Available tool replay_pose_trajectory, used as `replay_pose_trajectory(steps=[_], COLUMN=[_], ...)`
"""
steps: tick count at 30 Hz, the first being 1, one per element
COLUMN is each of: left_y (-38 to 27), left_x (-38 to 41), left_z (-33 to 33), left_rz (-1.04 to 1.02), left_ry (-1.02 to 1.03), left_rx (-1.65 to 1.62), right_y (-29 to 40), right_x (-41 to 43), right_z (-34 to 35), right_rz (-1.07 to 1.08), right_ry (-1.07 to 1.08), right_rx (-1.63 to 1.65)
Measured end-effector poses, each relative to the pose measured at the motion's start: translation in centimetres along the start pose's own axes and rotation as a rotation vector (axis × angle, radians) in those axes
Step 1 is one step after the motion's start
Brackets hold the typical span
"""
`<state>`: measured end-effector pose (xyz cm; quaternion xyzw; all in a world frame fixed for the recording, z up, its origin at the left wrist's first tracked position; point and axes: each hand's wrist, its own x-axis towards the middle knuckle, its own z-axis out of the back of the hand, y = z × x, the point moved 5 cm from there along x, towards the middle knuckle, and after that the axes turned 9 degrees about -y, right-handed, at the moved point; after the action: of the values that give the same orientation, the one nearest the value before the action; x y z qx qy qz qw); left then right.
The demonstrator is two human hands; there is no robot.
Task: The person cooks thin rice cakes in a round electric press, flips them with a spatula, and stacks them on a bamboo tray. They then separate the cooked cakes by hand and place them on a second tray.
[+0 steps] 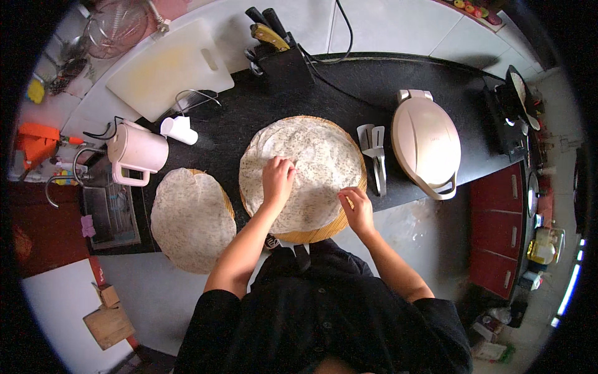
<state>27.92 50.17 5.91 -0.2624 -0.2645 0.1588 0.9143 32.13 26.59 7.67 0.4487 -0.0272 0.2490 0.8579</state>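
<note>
A stack of thin, dark-speckled flatbreads (pixel 322 140) lies on a round woven straw mat (pixel 322 232) before me, partly over the counter's front edge. My left hand (pixel 278 180) is over the middle of the stack, thumb and fingers pinched together on the top flatbread. At the right edge, my right hand (pixel 357 210) pinches the flatbread's rim between thumb and fingertips. The fingers hide the exact points of contact. To my left, another speckled flatbread (pixel 194 224) rests on a second straw mat (pixel 227 201), covering most of it.
A pale pink electric griddle (pixel 427 140) sits closed on the right, with metal spatulas (pixel 377 159) beside it. Behind are a knife block (pixel 285 68) and a white cutting board (pixel 168 70). A pink jug-shaped appliance (pixel 138 149) and a white hand mixer (pixel 180 130) stand left, near the sink (pixel 112 215).
</note>
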Motion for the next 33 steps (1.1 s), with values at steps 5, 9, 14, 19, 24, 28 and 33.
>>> replay_pose_trajectory(steps=[5, 9, 14, 19, 24, 28, 33], left_y=[-0.1, -1.2, -3.0, -2.2, -3.1, -4.4, -3.8], left_x=[-0.2, -1.5, -2.5, -4.5, -6.4, -8.9, -15.5], left_z=[0.0, 1.0, 2.9, 1.7, 2.6, 6.4, 8.2], left_rz=[0.050, 0.119, 0.100, 0.100, -0.157, -0.260, -0.140], left_ry=[0.114, 0.201, 0.199, 0.251, 0.283, 0.252, 0.817], left_rx=[-0.128, -0.308, -0.336, -0.432, -0.217, -0.325, -0.267], right_y=[-0.2, 2.0, 1.0, 0.0, 3.1, 4.9, 7.9], right_x=[3.6, 7.3, 8.7, 6.3, 2.5, -3.0, -6.8], right_z=[-1.4, -3.8, -6.4, -6.6, -4.3, -3.4, -1.4], right_rz=[0.097, 0.316, 0.543, 0.409, 0.680, 0.675, 0.422], right_ry=[0.064, 0.202, 0.419, 0.627, 0.455, 0.640, 0.885], right_rx=[0.009, -0.075, -0.076, -0.094, -0.056, -0.129, -0.049])
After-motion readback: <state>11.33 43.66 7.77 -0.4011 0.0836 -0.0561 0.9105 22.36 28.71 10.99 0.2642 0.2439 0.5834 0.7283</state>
